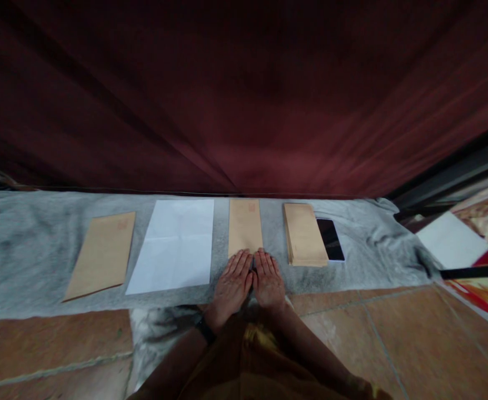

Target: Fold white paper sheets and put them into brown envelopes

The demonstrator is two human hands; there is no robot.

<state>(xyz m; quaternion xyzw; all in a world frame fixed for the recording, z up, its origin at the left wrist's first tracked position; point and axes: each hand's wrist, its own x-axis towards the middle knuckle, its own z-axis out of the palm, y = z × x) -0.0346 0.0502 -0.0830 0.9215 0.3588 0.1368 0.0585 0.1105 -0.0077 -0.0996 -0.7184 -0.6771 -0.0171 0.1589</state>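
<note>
A brown paper envelope (245,225) with a small red print lies lengthwise in front of me. Both hands rest flat on its near end, side by side with the thumbs close together. My left hand (233,282) has its fingers stretched out, and a dark band circles that wrist. Likewise my right hand (268,279) is laid out flat, palm down. The near edge of the envelope is hidden beneath them. To the left is a white sheet of paper (177,244) with faint crease lines. On the right sits a stack of brown envelopes (306,234).
Another brown envelope (102,253) lies at the far left. A dark-screened phone (331,240) is beside the stack, partly under it. Everything rests on a grey cloth (364,244) over a long narrow surface. Behind hangs a dark red curtain (244,111); tiled floor (343,328) shows below.
</note>
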